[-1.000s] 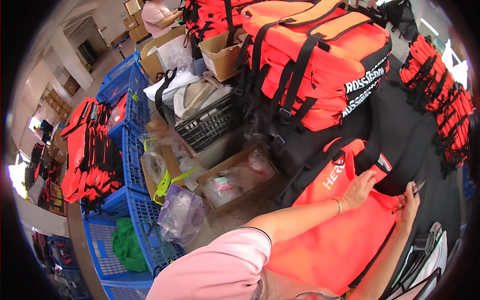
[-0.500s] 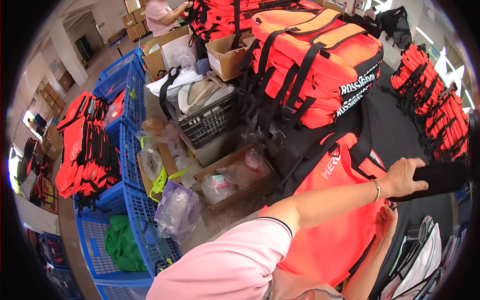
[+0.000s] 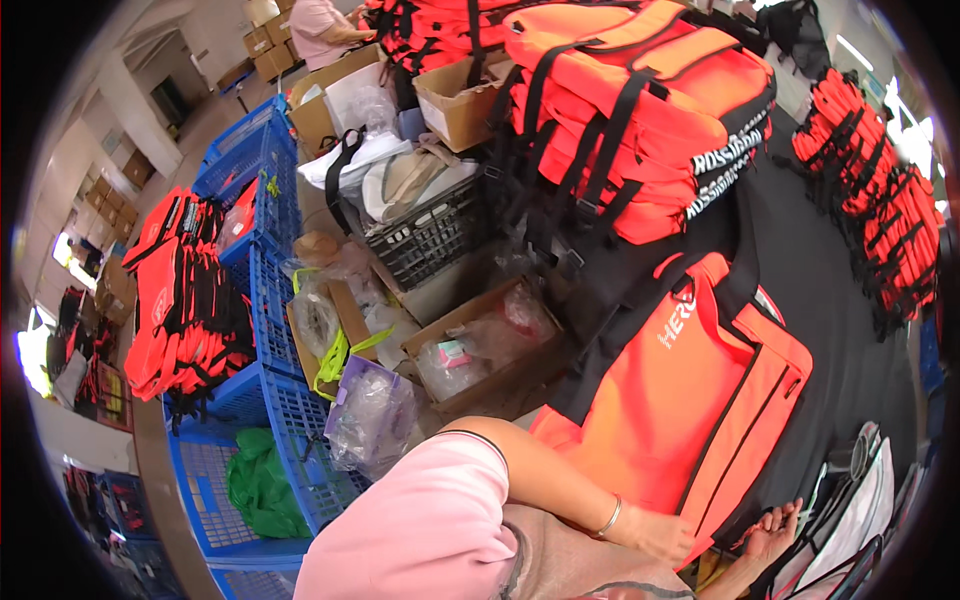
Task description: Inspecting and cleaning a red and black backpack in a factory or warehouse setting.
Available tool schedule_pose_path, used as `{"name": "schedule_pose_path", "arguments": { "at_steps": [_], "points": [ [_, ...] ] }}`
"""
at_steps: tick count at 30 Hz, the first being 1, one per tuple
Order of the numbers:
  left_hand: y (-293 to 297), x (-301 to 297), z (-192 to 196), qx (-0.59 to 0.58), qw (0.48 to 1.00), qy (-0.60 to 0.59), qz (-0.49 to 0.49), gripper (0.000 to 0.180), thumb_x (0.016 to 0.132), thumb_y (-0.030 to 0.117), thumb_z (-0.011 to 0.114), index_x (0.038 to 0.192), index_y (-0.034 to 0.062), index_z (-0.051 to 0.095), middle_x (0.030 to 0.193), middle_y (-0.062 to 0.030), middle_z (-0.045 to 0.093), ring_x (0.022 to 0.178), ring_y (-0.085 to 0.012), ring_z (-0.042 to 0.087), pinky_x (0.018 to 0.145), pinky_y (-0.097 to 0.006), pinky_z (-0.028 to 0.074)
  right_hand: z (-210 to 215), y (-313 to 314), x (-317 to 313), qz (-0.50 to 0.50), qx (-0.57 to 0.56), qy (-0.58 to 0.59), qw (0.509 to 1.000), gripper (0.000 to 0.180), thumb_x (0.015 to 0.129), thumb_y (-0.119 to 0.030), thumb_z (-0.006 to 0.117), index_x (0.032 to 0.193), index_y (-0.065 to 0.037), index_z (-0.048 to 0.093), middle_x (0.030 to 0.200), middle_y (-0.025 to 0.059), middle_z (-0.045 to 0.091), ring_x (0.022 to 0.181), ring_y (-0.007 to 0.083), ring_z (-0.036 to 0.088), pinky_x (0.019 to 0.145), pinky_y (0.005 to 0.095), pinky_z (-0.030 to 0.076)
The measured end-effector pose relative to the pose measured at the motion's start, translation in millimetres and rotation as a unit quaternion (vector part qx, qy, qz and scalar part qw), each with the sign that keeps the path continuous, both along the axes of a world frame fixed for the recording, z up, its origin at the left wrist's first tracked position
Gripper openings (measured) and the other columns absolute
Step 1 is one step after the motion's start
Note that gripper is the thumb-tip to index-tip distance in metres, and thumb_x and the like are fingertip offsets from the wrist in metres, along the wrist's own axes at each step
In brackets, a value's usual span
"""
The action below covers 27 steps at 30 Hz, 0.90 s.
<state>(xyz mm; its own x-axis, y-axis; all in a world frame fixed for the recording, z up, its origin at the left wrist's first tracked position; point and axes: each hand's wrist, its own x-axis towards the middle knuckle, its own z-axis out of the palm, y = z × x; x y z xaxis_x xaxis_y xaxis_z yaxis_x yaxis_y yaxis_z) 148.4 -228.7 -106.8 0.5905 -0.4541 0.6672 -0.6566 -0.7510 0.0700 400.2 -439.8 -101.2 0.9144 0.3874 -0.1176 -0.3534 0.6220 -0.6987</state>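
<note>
- Head view, far left: blue crates [image 3: 312, 445], green plastic bag [image 3: 265, 485] inside.
- Left hand [image 3: 662, 537]: I have it pulled back from the far right, now at the lower edge of the orange bag [image 3: 622, 425]; fingers bunched, can't tell if they pinch fabric.
- Orange bag lies on black cloth [image 3: 845, 365], nearer than the stacked bags [image 3: 650, 110]. Its zipped side panel [image 3: 752, 410] now shows unblocked, so I judge that face workable.
- Right hand [image 3: 772, 533]: lower, apart from left, fingers curled; can't tell if it holds anything.
</note>
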Motion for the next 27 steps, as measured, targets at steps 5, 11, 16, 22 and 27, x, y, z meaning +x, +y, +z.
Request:
{"name": "schedule_pose_path", "arguments": {
  "at_steps": [5,11,16,22,27],
  "points": [
    [14.2,-14.4,23.1,-0.072,0.984,0.149,-0.065,0.016,0.078,0.026,0.063,0.083,0.0102,0.061,0.081,-0.0016,0.057,0.086,-0.0235,0.056,0.072,-0.037,0.049,37.9,48.4,-44.4,0.064,-0.072,-0.069,0.993,0.024,0.1,-0.013,0.055,0.121,-0.001,0.055,0.09,-0.0005,0.055,0.055,0.0043,0.033,0.045,0.0201,0.027],
    [70.1,-20.5,42.0,-0.125,0.975,0.184,-0.007,0.059,0.075,0.044,0.075,0.118,0.0071,0.06,0.119,-0.0105,0.058,0.11,-0.0301,0.054,0.093,-0.042,0.046,62.8,72.6,-79.0,0.104,-0.207,-0.16,0.96,0.013,0.094,-0.011,0.061,0.102,-0.001,0.058,0.075,-0.0006,0.051,0.05,0.0017,0.032,0.044,0.0184,0.029],
    [57.8,-29.1,37.5,0.004,0.947,0.32,0.002,0.078,0.072,0.05,0.077,0.133,0.0085,0.052,0.139,-0.0189,0.047,0.131,-0.0371,0.042,0.107,-0.049,0.037,65.7,99.9,-98.2,0.122,-0.258,-0.171,0.943,0.013,0.092,-0.013,0.064,0.099,-0.003,0.059,0.07,-0.0023,0.05,0.046,0.0023,0.038,0.039,0.0183,0.03],
    [52.2,-35.1,34.1,-0.013,0.955,0.295,0.021,0.074,0.075,0.046,0.075,0.131,0.0042,0.053,0.133,-0.0207,0.05,0.13,-0.0418,0.042,0.108,-0.053,0.035,75.4,114.1,-109.3,0.116,-0.246,-0.138,0.952,0.017,0.088,-0.015,0.069,0.095,-0.001,0.061,0.069,-0.0007,0.053,0.049,0.0037,0.04,0.042,0.021,0.032],
    [66.5,-25.5,16.6,-0.006,0.951,0.307,0.031,0.037,0.089,0.03,0.06,0.119,0.0077,0.056,0.119,-0.0162,0.056,0.124,-0.0378,0.05,0.105,-0.05,0.041,83.2,125.3,-117.8,0.153,-0.274,-0.14,0.939,0.018,0.085,-0.016,0.071,0.092,-0.002,0.063,0.069,-0.0017,0.053,0.052,0.0032,0.04,0.046,0.0198,0.028]
  ]
}}
